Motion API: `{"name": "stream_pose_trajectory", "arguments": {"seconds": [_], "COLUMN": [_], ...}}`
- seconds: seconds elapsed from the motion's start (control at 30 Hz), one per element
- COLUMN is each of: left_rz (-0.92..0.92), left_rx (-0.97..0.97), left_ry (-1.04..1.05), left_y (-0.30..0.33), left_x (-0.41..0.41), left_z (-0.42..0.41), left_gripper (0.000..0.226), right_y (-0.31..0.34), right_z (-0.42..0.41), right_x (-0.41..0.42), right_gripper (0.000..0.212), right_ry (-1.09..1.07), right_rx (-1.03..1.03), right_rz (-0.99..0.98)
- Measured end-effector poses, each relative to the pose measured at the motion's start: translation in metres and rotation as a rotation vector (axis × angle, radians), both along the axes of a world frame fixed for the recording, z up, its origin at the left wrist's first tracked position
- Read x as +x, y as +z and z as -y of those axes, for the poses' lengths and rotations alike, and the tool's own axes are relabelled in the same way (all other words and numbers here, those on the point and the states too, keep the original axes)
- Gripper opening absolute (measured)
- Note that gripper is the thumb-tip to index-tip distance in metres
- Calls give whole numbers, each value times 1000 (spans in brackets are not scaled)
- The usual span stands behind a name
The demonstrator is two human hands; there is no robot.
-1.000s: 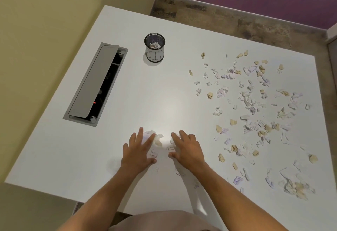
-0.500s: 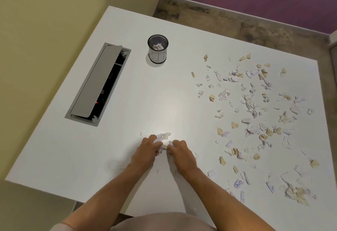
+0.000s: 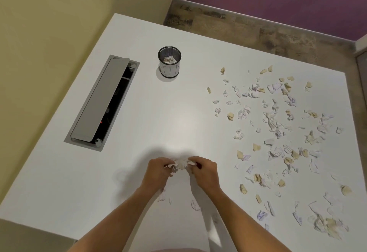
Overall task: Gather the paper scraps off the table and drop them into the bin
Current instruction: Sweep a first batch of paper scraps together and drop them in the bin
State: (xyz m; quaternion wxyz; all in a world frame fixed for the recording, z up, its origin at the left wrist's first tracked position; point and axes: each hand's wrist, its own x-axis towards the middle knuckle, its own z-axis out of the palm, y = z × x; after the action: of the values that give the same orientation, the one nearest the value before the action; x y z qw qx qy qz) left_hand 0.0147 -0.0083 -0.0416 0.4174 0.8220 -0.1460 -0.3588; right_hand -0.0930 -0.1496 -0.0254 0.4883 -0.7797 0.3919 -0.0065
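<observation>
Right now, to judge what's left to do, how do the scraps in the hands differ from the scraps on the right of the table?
The scraps in the hands are bunched into one small clump, while the scraps on the right lie spread out singly. The clump is gripped between the left hand and right hand; the spread ones rest loose on the table. The clump is far smaller. Both are torn white and tan paper.

Office – white desk [image 3: 158,112]; flip-lid cable box [image 3: 101,102] inset
</observation>
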Motion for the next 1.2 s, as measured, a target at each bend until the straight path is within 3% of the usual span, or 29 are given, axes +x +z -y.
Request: {"name": "stream_pose_trajectory", "arguments": {"seconds": [0.2,0.47,0.6,0.77,0.87,1.2], "left_rz": [-217,-227,-258,-145,-64,21], "left_rx": [-107,-274,-368,-375,-377,-206], "left_ry": [217,190,229,261,258,236], "left_y": [19,51,70,92,101,100], "left_x": [31,97,141,202,234,298], "left_z": [18,52,81,124,144,189], "left_gripper": [12,7,7,24,20,14], "right_y": [15,34,43,41,37,29], "right_z": [27,50,64,70,70,65], "right_x": [25,83,111,123,121,104], "right_gripper": [18,22,20,24,32,31], "right_ry": [-324,-511,-560,-542,-518,-519], "right_rx": [524,769,801,819,848,871], "right_rz": [221,416,493,541,575,521]}}
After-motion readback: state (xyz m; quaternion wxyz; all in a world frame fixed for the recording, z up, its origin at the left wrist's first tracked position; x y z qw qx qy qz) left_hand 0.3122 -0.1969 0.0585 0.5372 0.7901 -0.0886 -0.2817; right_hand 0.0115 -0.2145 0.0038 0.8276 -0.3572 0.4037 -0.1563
